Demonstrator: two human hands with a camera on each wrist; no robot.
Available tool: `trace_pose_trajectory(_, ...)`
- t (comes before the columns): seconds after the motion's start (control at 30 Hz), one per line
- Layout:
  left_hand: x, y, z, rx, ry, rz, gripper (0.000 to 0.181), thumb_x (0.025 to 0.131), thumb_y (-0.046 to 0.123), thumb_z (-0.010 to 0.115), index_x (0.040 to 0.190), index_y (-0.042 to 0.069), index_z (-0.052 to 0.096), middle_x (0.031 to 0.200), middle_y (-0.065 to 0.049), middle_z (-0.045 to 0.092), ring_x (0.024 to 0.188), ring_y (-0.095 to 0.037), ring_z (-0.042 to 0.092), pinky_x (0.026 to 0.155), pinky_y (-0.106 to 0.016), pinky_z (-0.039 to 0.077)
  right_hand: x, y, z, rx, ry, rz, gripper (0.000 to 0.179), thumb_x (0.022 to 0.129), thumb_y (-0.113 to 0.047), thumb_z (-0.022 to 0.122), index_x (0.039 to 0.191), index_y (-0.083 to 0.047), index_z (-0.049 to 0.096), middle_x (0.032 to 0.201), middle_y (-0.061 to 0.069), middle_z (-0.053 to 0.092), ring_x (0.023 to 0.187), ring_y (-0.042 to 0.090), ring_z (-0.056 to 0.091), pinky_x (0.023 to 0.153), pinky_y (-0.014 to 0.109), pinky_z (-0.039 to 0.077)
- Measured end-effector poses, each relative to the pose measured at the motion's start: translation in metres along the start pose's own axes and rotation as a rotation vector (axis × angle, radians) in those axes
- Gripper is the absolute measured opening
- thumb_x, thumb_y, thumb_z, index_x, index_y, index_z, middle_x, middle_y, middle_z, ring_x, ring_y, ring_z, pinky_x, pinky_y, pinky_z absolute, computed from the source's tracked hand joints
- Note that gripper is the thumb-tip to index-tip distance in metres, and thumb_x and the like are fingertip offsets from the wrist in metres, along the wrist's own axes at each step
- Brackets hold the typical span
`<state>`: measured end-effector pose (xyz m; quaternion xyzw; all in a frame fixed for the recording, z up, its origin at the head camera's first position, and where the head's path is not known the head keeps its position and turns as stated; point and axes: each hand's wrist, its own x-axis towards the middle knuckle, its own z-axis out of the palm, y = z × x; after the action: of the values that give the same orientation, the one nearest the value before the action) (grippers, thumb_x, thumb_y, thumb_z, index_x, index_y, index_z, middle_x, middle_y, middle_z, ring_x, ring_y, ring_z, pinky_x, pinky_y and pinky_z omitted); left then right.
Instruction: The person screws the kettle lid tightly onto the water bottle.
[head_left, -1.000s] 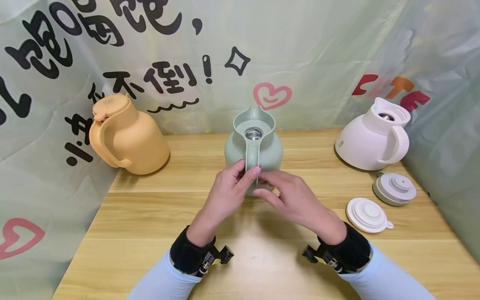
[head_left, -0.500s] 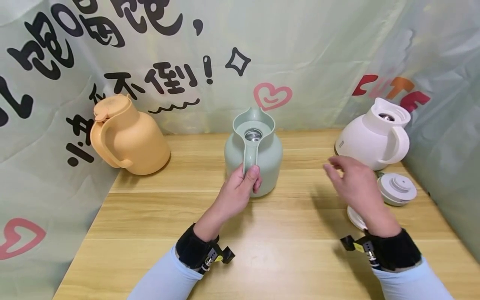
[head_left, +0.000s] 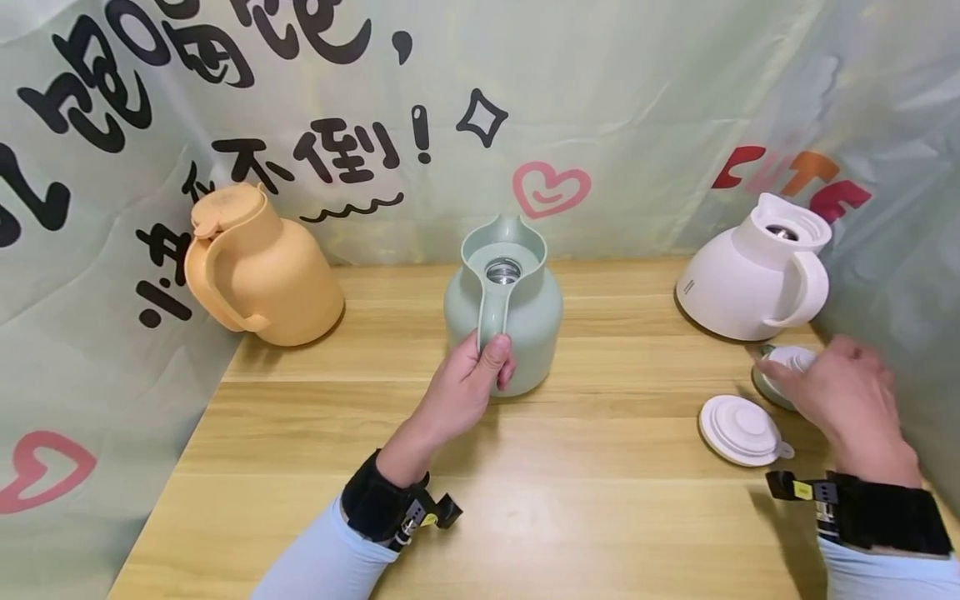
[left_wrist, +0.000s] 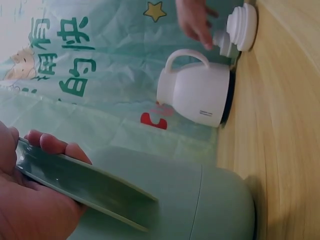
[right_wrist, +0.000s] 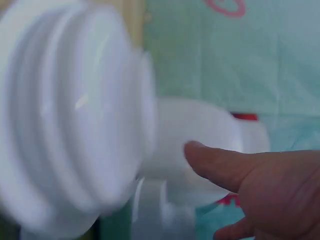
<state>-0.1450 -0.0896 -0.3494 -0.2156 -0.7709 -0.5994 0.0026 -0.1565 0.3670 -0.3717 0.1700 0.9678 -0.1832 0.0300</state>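
Our L grip is wrapped round the handle of the pale-green jug, thumb on top; our R grip has its thumb held away from the fingers, right by the greenish lid at far R, & we can't tell if it touches. We count 3 jugs: the green, an orange jug back L w/ lid on, & a white jug back R, uncovered; plus 2 loose lids: the greenish one & a flat white lid w/ small tab. Pale-green jug's upright approx. mid tabletop, handle toward us, pointed spout facing away, wide collar round a shiny metal neck, rounded shoulders, thin seam round the body. Tabletop's light wood-grain. Behind, we've a creased pale-green cloth w/ blk characters, pink hearts & multicolor letters.
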Motion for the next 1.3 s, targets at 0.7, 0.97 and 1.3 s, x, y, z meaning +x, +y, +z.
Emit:
trace_pose_trajectory(0.7, 0.002, -0.002, -0.002, -0.009, -0.02, 0.02, 0.047, 0.112, 0.049, 0.04, 0.091, 0.01, 0.056, 0.079, -0.005, 0.058, 0.076, -0.018, 0.057, 0.076, -0.03, 0.047, 0.017, 0.01, 0.011, -0.061, -0.15, 0.052, 0.13, 0.089, -0.081, 0.059, 0.136, 0.035, 0.024, 0.123, 0.053, 0.031, 0.113, 0.064, 0.037, 0.093, 0.073, 0.041)
trace_pose_trajectory(0.97, 0.002, 0.0, -0.002, -0.01, -0.022, 0.031, 0.05, 0.111, 0.054, 0.039, 0.09, 0.011, 0.056, 0.078, -0.005, 0.058, 0.076, -0.017, 0.057, 0.076, -0.029, 0.046, 0.009, -0.02, 0.006, 0.013, -0.103, -0.075, 0.123, 0.091, -0.074, 0.065, 0.148, 0.023, 0.014, 0.124, 0.052, 0.045, 0.106, 0.064, 0.052, 0.081, 0.066, 0.046)
trace_pose_trajectory(1.3, 0.002, -0.001, -0.002, -0.009, -0.024, 0.03, 0.053, 0.11, 0.054, 0.039, 0.09, 0.008, 0.056, 0.078, -0.006, 0.058, 0.075, -0.018, 0.056, 0.075, -0.029, 0.046, 0.016, -0.063, 0.018, 0.194, 0.023, -0.331, 0.082, 0.087, -0.034, 0.084, 0.131, 0.02, 0.041, 0.113, 0.036, 0.058, 0.096, 0.046, 0.06, 0.073, 0.044, 0.046)
